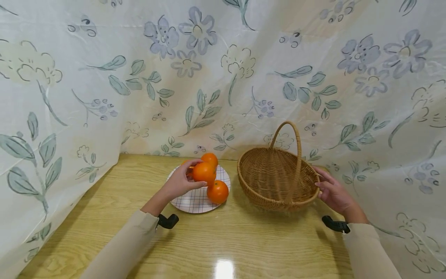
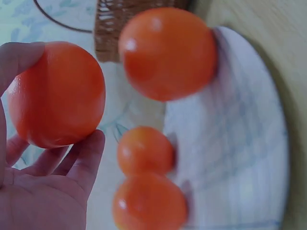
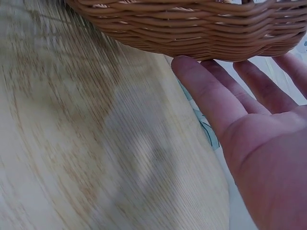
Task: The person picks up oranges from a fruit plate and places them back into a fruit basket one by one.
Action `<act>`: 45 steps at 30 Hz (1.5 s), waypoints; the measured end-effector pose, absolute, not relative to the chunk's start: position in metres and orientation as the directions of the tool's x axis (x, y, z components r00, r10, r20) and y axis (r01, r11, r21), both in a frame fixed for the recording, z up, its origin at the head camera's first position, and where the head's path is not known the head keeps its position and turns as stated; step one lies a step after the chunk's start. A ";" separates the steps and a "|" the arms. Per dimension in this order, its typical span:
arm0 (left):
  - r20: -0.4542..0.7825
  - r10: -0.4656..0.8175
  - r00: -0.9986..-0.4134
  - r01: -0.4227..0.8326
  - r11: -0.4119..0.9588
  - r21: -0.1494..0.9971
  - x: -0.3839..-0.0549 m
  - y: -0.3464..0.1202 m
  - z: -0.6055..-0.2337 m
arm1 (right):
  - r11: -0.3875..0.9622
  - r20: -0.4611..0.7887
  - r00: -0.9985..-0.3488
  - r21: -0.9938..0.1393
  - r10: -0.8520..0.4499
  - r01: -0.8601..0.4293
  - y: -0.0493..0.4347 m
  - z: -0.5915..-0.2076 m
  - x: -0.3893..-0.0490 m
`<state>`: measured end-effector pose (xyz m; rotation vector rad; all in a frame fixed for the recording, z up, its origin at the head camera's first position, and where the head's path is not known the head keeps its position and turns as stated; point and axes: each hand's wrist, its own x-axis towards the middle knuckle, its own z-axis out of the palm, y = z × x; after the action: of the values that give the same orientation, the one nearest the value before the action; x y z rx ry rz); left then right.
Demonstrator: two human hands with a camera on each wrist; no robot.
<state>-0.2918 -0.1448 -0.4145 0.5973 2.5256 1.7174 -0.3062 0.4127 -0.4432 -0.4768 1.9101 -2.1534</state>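
Observation:
In the head view my left hand (image 1: 182, 179) grips an orange (image 1: 203, 171) above a round white checked plate (image 1: 192, 205). Thumb and fingers wrap its sides in the left wrist view, where the held orange (image 2: 60, 96) is lifted clear. Three other oranges lie on the plate, one near its front right (image 1: 217, 192) and another at the back (image 1: 210, 159); the third is mostly hidden behind my hand. My right hand (image 1: 336, 192) holds the right rim of a wicker basket (image 1: 270, 174), thumb over the edge, fingers against the outer weave (image 3: 201, 33). The basket looks tilted, with nothing visible inside.
A wooden table (image 1: 244, 240) lies under everything. Behind it and along both sides hangs a floral-patterned cloth (image 1: 223, 85). The basket's arched handle (image 1: 298, 155) rises above its rim. Black wrist mounts (image 1: 168, 221) sit at both sleeves.

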 end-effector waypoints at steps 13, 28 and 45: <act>0.213 0.381 -0.900 0.341 0.310 0.887 -0.302 -0.111 -0.380 | -0.159 0.113 -0.918 -0.986 -0.380 -0.056 0.410 -0.445 -0.293; 0.253 0.469 -0.846 0.416 0.283 0.864 -0.325 -0.054 -0.353 | -0.158 0.100 -0.925 -0.986 -0.367 -0.044 0.410 -0.444 -0.291; 0.223 0.494 -0.840 0.394 0.274 0.877 -0.343 -0.001 -0.342 | -0.151 0.114 -0.905 -0.987 -0.410 -0.056 0.408 -0.439 -0.289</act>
<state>-0.3429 -0.0015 -0.3423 0.8505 2.4314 1.6291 -0.2888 0.4081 -0.4393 -0.5317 1.8706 -2.1524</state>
